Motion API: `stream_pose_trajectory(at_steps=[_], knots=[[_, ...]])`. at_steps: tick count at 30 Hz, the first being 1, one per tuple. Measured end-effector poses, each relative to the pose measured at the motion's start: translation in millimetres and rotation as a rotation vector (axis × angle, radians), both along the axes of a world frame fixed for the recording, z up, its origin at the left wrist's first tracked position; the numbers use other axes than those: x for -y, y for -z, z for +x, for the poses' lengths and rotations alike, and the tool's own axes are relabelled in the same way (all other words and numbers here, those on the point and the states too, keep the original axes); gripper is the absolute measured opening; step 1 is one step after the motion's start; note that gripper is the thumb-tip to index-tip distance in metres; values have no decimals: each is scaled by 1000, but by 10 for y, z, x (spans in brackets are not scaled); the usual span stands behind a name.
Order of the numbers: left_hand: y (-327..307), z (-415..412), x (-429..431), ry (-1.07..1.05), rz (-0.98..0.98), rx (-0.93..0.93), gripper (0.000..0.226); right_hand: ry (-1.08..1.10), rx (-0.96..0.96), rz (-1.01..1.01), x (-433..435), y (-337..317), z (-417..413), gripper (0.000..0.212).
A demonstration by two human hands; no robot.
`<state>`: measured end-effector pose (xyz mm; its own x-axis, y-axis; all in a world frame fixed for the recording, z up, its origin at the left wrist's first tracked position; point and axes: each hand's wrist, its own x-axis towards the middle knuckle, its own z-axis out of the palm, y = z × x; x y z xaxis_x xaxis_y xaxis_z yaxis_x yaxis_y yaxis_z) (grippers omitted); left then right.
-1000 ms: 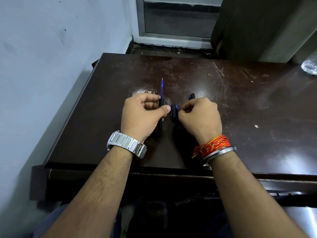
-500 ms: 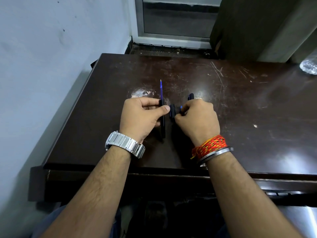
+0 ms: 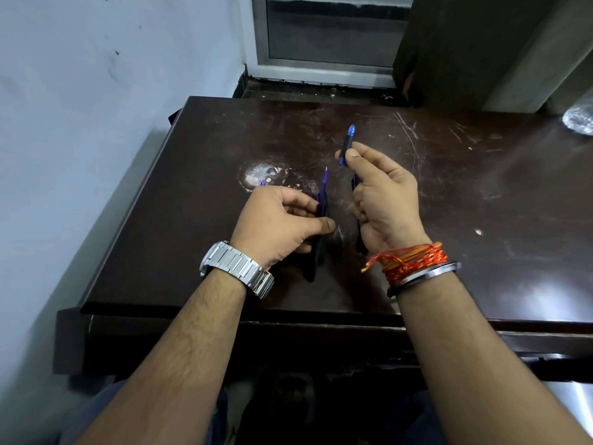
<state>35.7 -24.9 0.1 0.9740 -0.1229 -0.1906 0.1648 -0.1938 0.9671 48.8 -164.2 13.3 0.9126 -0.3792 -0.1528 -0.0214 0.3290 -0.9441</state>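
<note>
Forearms come in from the bottom edge, a metal watch (image 3: 237,268) on the left wrist and red thread bands (image 3: 410,261) on the right. Just beyond, the left hand (image 3: 282,223) curls thumb and fingers round a dark pen barrel (image 3: 313,261) held low over the table (image 3: 481,220), its thin blue refill (image 3: 324,181) standing bare out of the far end. The right hand (image 3: 385,200), slightly farther off and apart from the left, pinches a short blue nose piece (image 3: 348,144) between thumb and forefinger, while its lower fingers fold over a second dark part (image 3: 361,239) along the palm. All of this is probably light, stiff plastic. The slender refill looks likeliest to bend or smear, so the barrel is better gripped mid-length and the nose piece by its wider end. Fingers cover the barrel's middle, and whether the palmed part is a cap or a barrel half cannot be told. Farther back lie a pale scuff (image 3: 260,175) and a window frame (image 3: 321,69), and a shiny object (image 3: 580,120) is cut off at the right edge.
</note>
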Motion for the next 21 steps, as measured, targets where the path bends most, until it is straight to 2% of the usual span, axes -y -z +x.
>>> stream_pose_trajectory(at_steps=[13, 21], knots=[[-10, -16, 16, 34, 57, 12, 24, -151, -17, 29, -74, -69, -101, 10], [-3, -8, 9, 20, 58, 28, 20, -160, -17, 50, -62, -58, -101, 15]])
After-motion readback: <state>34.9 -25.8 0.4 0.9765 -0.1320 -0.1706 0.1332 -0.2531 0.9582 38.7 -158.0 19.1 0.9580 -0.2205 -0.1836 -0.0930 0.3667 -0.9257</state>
